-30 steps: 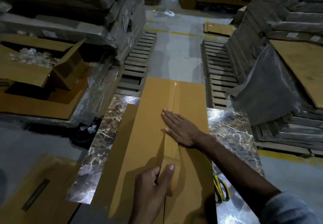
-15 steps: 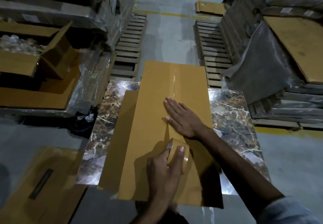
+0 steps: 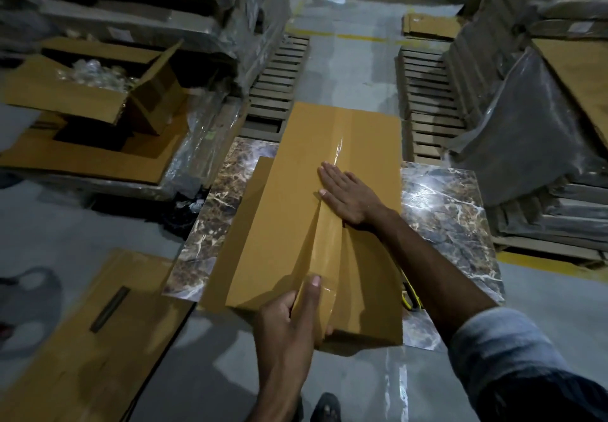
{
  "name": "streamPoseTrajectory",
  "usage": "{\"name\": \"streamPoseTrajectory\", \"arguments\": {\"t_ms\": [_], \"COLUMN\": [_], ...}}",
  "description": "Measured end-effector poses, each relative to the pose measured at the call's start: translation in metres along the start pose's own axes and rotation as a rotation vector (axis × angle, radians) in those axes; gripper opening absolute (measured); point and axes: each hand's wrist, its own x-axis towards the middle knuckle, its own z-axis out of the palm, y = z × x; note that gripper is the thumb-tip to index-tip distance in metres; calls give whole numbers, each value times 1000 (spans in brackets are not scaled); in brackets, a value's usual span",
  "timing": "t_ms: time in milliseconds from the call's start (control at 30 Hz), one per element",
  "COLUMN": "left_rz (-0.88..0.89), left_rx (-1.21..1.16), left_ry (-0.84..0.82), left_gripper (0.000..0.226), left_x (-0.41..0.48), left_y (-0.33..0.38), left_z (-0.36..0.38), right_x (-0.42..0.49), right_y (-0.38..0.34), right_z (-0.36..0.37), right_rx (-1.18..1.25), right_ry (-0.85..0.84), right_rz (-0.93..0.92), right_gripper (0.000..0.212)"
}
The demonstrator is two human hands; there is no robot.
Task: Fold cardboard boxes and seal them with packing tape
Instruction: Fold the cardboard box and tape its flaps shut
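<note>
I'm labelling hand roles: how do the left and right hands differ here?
The left hand grips the tape roll at the near end of the box; the right hand lies flat, fingers straight, farther up it. The left hand's thumb lies over the roll; the right hand presses the taped seam. Both sit along the same seam.

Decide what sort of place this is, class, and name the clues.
Most likely a warehouse or packing floor: wooden pallets line a concrete aisle, plastic-wrapped stacks of goods stand on both sides, and a yellow line marks the floor.
</note>
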Motion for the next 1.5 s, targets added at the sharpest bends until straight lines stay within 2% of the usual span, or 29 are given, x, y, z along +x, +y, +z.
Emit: {"name": "streamPoseTrajectory", "arguments": {"t_ms": [67,233,500,600,833,933,1167,1333,1500], "left_rz": [-38,-35,-102,-113,-2,31,29,91,137], "left_rx": [-4,57,108,110,264,252,208,104,156], "left_ry": [22,111,240,242,218,226,206,236,258], "left_gripper": [56,78,74,78,63,55,59,38,34], "left_x": [-19,-38,-51,-50,-44,-38,-29,-16,-17], "left_y": [-6,-32,-77,-88,-98,-100,-102,-75,-75], "left_z": [-3,-8,-2,1,4,5,15,38,39], "right_x": [0,-1,-9,-10,-31,-61,-140,-158,-177], "right_y": [0,-2,-10,-12,-33,-59,-113,-109,-102], "right_z": [1,0,4,6,11,23,55,54,52], "right_rx": [-3,-35,-76,-97,-67,-35,13,38,75], "right_ry": [-4,-6,24,36,47,50,0,-14,-4], "right_rz": [0,-1,10,22,80,78,-39,-85,-195], "right_gripper": [67,70,72,70,71,72,73,80,74]}}
